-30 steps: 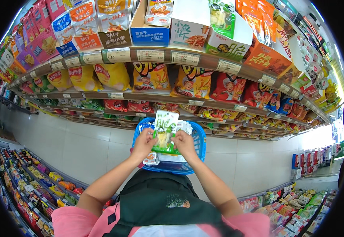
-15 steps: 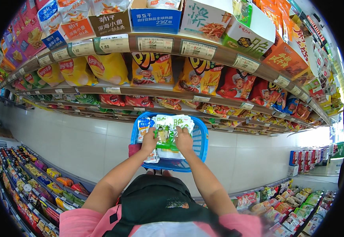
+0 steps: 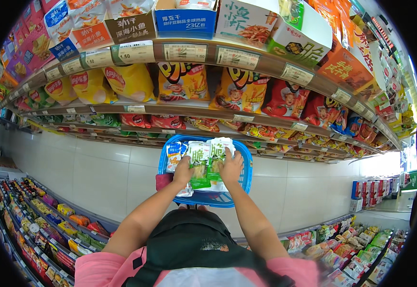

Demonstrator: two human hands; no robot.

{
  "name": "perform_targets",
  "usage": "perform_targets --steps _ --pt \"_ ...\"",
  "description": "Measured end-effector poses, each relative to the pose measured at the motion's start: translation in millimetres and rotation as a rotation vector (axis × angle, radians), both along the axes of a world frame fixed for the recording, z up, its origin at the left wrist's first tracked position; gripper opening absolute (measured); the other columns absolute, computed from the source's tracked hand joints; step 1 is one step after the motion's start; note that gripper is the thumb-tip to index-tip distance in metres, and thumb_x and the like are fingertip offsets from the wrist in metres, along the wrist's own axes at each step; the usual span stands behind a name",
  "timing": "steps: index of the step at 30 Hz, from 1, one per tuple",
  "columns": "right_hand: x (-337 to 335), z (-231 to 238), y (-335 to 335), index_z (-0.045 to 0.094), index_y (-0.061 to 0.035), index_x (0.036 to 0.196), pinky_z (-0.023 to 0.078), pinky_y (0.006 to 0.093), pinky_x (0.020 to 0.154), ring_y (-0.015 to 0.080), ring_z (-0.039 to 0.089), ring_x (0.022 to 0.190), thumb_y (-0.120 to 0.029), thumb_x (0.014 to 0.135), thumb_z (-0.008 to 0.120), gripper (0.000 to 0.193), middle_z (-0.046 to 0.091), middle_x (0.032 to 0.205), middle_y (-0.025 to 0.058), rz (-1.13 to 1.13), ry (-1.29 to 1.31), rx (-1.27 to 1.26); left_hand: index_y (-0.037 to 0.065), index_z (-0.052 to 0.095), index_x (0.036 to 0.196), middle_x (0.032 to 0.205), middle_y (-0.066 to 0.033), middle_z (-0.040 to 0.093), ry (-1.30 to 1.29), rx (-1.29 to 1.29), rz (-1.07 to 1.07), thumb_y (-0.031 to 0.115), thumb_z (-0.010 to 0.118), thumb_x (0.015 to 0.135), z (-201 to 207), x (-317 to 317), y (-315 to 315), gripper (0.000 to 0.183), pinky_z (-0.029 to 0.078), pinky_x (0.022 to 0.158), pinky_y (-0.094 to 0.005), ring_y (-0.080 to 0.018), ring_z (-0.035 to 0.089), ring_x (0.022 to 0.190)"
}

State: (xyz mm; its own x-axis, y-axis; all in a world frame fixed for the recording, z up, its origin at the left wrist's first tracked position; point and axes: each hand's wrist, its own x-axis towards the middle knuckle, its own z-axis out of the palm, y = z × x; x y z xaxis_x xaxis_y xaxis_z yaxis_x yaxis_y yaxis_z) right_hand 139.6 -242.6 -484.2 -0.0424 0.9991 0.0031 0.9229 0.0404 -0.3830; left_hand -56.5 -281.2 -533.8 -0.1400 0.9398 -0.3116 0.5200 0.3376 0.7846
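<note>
A blue plastic basket point(image 3: 247, 174) is in front of my body, with snack packets inside it. Two green-and-white packets lie side by side on top: a left packet point(image 3: 199, 167) and a right packet point(image 3: 216, 158). My left hand point(image 3: 183, 172) is closed on the left packet's edge, with its fingertips partly hidden. Against the right packet rests my right hand point(image 3: 231, 167), its fingers spread apart. Blue-and-white packets point(image 3: 174, 155) stand along the basket's left end, beside my left hand.
A dark red object point(image 3: 164, 181) sits at the basket's left rim. Ahead, a curved-looking shelf point(image 3: 208, 52) carries snack boxes and, below, chip bags point(image 3: 129, 83). Pale floor tiles point(image 3: 103, 167) surround the basket. Low racks of packaged snacks stand behind me at left point(image 3: 41, 225) and right point(image 3: 352, 244).
The green-and-white packets, bunched together between both hands before, now lie spread side by side. My right hand has moved slightly right and its fingers have opened out. My left hand has barely moved.
</note>
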Motion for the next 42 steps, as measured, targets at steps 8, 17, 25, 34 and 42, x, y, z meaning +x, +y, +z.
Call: perform_targets --steps 8,17,25,34,42 --pt "5.4 -28.6 -5.0 0.035 -0.0218 0.142 0.041 0.0489 0.095 0.0413 0.039 0.123 -0.017 0.074 0.076 0.08 0.035 0.135 0.0244 -0.012 0.209 -0.076 0.001 0.046 0.117 0.117 -0.0244 0.052 0.004 0.046 -0.027 0.002 0.067 0.073 -9.8 5.7 -8.0 0.049 0.044 0.09 -0.0439 -0.0422 0.051 0.108" --pt "13.5 5.1 -21.6 0.036 -0.0189 0.142 0.035 0.0479 0.102 0.0442 0.034 0.128 -0.012 0.073 0.076 0.079 0.03 0.14 0.0281 0.036 0.175 -0.103 0.002 0.047 0.121 0.12 -0.0231 0.051 0.001 -0.024 -0.101 0.008 0.069 0.071 6.6 -5.6 -15.9 0.056 0.043 0.093 -0.0423 -0.0399 0.051 0.111" --pt "43.2 123.8 -5.1 0.047 -0.0066 0.128 0.04 0.0428 0.098 0.0383 0.043 0.121 -0.005 0.076 0.069 0.056 0.04 0.134 0.0207 0.328 0.329 0.269 0.004 0.054 0.12 0.11 -0.0171 0.06 -0.088 -0.155 -0.721 0.028 0.073 0.077 144.8 -35.6 29.9 0.053 0.049 0.083 -0.0373 -0.0291 0.06 0.098" --pt "41.7 441.9 92.0 0.06 -0.0024 0.107 0.049 0.0356 0.08 0.0292 0.06 0.094 -0.002 0.077 0.067 0.031 0.059 0.107 0.0155 0.426 0.473 0.96 0.001 0.053 0.121 0.108 -0.0056 0.059 -0.173 0.717 -0.674 0.013 0.063 0.086 498.3 -3.2 107.8 0.038 0.049 0.086 -0.0315 -0.0155 0.056 0.102" --pt "22.9 495.4 244.3 0.063 -0.0013 0.111 0.047 0.0393 0.092 0.0328 0.061 0.104 -0.02 0.078 0.063 0.038 0.064 0.11 0.0201 0.378 0.237 0.515 0.001 0.045 0.133 0.133 -0.0204 0.05 0.539 0.829 -0.32 0.02 0.064 0.083 545.3 25.2 299.2 0.056 0.042 0.098 -0.0385 -0.0321 0.05 0.122"
